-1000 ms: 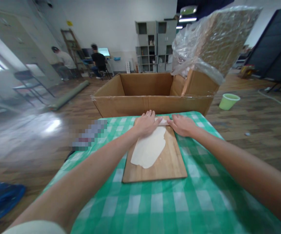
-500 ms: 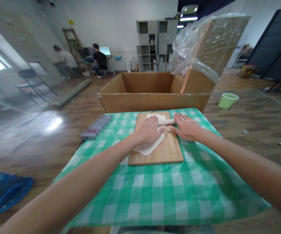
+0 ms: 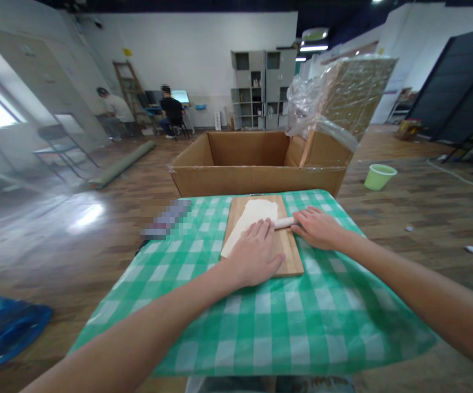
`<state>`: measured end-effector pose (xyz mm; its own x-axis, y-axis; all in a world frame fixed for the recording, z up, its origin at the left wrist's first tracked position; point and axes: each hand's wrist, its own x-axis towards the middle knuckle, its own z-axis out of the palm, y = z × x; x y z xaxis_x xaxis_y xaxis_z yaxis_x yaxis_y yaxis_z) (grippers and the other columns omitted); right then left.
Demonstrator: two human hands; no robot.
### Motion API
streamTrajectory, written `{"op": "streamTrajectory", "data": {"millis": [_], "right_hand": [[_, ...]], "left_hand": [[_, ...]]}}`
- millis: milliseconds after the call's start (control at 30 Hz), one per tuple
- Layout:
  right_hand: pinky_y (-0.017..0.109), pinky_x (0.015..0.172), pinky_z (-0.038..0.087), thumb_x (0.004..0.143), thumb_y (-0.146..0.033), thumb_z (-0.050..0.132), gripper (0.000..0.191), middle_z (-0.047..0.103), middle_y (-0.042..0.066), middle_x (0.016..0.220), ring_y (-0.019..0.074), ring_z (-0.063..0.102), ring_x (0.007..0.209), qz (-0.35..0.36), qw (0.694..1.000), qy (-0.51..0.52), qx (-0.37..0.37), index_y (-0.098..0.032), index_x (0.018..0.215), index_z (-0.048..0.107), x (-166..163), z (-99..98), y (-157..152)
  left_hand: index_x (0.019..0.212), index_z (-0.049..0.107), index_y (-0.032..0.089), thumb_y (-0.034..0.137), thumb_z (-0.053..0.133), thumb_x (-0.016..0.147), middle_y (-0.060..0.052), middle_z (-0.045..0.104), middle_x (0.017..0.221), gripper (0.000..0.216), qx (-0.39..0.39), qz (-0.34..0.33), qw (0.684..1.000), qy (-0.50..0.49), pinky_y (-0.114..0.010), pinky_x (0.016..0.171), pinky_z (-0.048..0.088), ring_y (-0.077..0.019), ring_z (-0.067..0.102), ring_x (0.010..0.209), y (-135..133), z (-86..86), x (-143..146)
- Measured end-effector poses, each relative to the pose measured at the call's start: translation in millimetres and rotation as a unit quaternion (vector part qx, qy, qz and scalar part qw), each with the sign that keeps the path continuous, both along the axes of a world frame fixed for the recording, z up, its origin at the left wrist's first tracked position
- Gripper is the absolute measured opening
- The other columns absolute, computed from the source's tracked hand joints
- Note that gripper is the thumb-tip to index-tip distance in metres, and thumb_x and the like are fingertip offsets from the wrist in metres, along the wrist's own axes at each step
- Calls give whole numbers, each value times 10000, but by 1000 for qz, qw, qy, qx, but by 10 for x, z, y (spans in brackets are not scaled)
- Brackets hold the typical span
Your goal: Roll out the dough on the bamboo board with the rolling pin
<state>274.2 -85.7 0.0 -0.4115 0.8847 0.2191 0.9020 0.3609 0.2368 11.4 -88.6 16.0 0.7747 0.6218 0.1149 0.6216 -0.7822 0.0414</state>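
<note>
A green-and-white checked cloth (image 3: pixel 261 333) covers the surface, and a broad stretch of it runs from the near edge up to a wooden cutting board (image 3: pixel 291 259). The left hand (image 3: pixel 256 254) lies over the board's near part, fingers stretched out and nearly together, pressed palm-down over a pale rolling pin (image 3: pixel 283 222) rather than wrapped round it; they hide the pin's left part. The right hand (image 3: pixel 318 226) has its fingers at the pin's right end, slightly bent, thumb on the near side; whether they close round it cannot be told.

The flat sheet of dough (image 3: pixel 259 210) lies on the board, left of and beyond the left fingers, which cover part of it. Its near corner shows beside the left wrist, at the board's left edge; bare wood borders it on the right. Cloth spreads widely to both sides. The board's far end sits close to the surface's far edge, with an open cardboard box (image 3: pixel 256 181) just beyond. Farther off, a yellow sign (image 3: pixel 127 52) on the wall is too small to read.
</note>
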Motion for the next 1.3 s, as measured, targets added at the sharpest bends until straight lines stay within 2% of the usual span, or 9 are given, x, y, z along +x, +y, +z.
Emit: {"op": "streamTrajectory", "data": {"millis": [100,233,367,500,700,900,1000,1100,1300], "right_hand": [[403,932,450,1119,-358,412,308,730,146,1066,304,679,1019,-5,1000,-8,8,-152,1069,636,5,-110,6],[364,781,424,1125,-427,392,345,724,131,1010,282,684,891,-35,999,7,-4,-173,1033,607,156,-170,93],[336,621,329,1120,-543,324,428,722,94,924,256,657,755,-127,986,104,-10,-205,1038,574,346,-91,279],[340,617,322,1112,-585,259,486,691,85,809,267,634,740,-153,963,218,33,-226,960,550,313,-55,494],[340,630,337,1095,-599,267,463,690,85,829,265,629,750,-101,957,271,26,-240,947,519,61,-165,547],[339,622,304,1097,-571,287,419,697,81,858,265,646,760,-102,973,209,-3,-242,953,502,94,-214,447],[338,624,316,1101,-572,269,436,709,89,872,272,658,777,-114,972,204,-1,-239,971,517,157,-225,456],[337,627,344,1101,-583,256,461,714,89,849,279,666,778,-122,966,228,9,-234,999,540,204,-234,471],[333,607,345,1097,-614,254,498,663,43,734,249,627,699,-65,960,270,14,-255,882,523,238,-223,425]], "left_hand": [[1619,326,41,538,414,1044,-240,290,1725,766,-6,22,999,-24,-506,1314,240,-366,247,1624,-37,-48,-141],[1631,289,85,539,521,1011,-251,292,1719,802,32,89,994,-62,-579,1291,262,-400,247,1617,63,-122,-398],[1530,449,123,583,450,1035,-229,517,1560,676,-21,128,989,-70,-573,1192,406,-387,489,1464,275,-88,-556],[1266,644,135,634,488,993,-212,669,1288,590,-57,195,977,-65,-529,1068,496,-382,636,1247,612,-36,-505],[1134,707,183,748,643,822,-182,731,1210,649,-117,242,962,-56,-470,952,534,-397,677,1165,1054,-30,-275],[1157,712,220,613,772,753,-99,772,1150,567,-226,235,941,-91,-367,830,553,-328,716,1068,1242,30,-192],[1115,698,189,478,641,896,-111,765,1152,367,-188,216,949,-132,-370,841,550,-295,711,1038,1290,-15,-129],[1098,679,191,314,511,982,-106,762,1147,238,-127,155,959,-202,-377,881,541,-269,707,1046,1320,-93,-19],[1015,699,218,348,456,1056,-81,775,987,279,-80,45,979,-179,-353,859,505,-260,722,964,1503,-132,84]]}}
